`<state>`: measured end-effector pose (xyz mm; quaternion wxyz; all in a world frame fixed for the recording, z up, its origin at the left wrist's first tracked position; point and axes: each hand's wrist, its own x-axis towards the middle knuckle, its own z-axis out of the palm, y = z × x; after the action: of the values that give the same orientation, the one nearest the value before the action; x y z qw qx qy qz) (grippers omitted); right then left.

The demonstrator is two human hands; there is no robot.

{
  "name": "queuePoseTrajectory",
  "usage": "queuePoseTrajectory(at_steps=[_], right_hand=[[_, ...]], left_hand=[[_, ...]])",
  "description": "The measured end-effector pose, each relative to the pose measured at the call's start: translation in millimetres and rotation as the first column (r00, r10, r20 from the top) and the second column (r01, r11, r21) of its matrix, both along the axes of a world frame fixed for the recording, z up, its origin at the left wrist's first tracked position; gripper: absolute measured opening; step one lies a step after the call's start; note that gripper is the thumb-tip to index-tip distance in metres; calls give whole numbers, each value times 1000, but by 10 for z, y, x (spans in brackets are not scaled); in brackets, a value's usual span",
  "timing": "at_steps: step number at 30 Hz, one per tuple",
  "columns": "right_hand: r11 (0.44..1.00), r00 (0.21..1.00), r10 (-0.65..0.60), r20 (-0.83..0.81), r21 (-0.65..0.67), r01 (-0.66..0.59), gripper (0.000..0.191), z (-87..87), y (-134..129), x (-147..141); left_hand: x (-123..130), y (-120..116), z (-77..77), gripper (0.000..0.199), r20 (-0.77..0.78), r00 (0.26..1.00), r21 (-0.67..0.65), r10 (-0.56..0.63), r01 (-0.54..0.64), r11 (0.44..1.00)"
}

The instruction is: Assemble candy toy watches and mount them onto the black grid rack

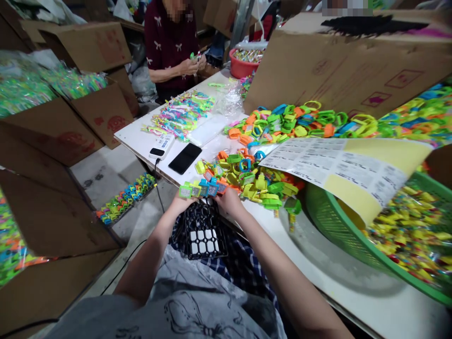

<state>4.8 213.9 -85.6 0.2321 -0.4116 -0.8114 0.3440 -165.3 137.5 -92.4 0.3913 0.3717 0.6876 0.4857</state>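
— What are the hands holding?
— A row of watch-shaped pieces [204,188], smooth moulded plastic in green, yellow, blue and orange, set side by side with their squarish, grey-speckled faces turned up. It sits at the worktop's [134,133] near edge, just above the lap.

— And the fingers?
— The left hand [182,203] holds the green end and the right hand [229,202] the blue and orange end. Both look curled narrowly round the row, though most fingertips are hidden underneath, so I cannot tell how each one lies.

— What is below them?
— A black tray [203,222] of thin, glossy openwork on the lap, its lower part filled with flat white squares [209,246] in two lines.

— What lies closest on the worktop?
— Just beside the right hand, a loose heap [261,183] of similar pieces, chunky and bright, spilling along the near edge. A curling paper sheet [310,160], printed in blocks with yellow bare patches, hangs over the heap and the rim of a green basket [326,221] of perforated plastic. In the basket are small shiny packets [406,230], mostly yellow.

— And towards the left corner?
— A flat black phone [185,158] near that same edge, then a white device [165,142] with a dark rounded end, a cable running to it. By the left edge, a co-worker [169,47] in a maroon top patterned with pale bows handles something small and green.
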Motion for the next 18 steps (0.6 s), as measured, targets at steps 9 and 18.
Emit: queuePoseTrajectory(at_steps=[9, 18], right_hand=[[994, 994, 109, -22, 2, -109, 21, 39, -31, 20], [951, 956, 287, -65, -101, -293, 16, 70, -18, 97]], left_hand=[[-31, -10, 36, 38, 22, 999, 33, -42, 41, 999], [-81, -34, 107, 48, 62, 991, 122, -123, 114, 986]])
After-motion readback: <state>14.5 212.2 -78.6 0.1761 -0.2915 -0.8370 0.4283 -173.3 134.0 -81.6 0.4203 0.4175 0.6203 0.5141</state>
